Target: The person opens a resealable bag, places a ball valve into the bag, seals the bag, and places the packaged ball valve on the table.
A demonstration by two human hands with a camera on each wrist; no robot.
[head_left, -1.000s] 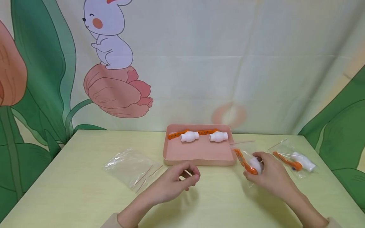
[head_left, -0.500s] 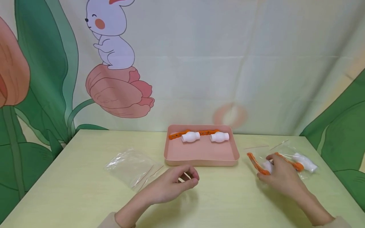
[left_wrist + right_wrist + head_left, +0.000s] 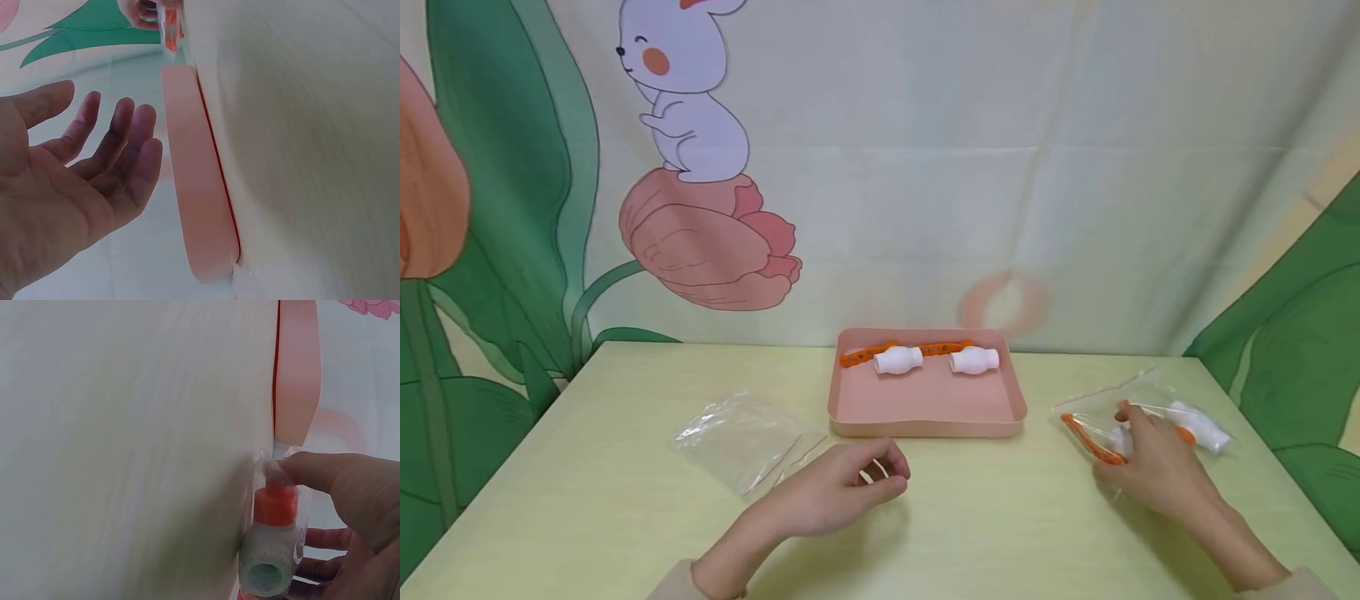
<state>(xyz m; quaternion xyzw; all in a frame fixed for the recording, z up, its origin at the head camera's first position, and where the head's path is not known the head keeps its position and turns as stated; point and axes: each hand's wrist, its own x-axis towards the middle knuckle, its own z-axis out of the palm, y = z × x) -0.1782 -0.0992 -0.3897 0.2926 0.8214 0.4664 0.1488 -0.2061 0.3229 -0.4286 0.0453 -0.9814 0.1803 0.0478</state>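
Observation:
My right hand (image 3: 1168, 467) grips a clear zip bag (image 3: 1093, 410) at the table's right side. Inside the bag lie an orange handle (image 3: 1092, 442) and a white plastic pipe valve (image 3: 269, 550) with an orange collar (image 3: 276, 505), plain in the right wrist view. Close beside it, partly hidden by that hand, lies a second bagged white valve (image 3: 1201, 427) with an orange part. My left hand (image 3: 835, 492) hovers over the table in front of the tray, fingers loosely bent, holding nothing; its palm (image 3: 56, 200) shows in the left wrist view.
A pink tray (image 3: 917, 406) at the back centre holds two white valves (image 3: 898, 360) and two orange handles (image 3: 861, 356). Flat clear zip bags (image 3: 737, 442) lie on the left. A printed cloth (image 3: 880, 167) hangs behind the table.
My right hand has carried the filled bag from beside the tray rightward, down next to the other filled bag. The left hand has hardly moved.

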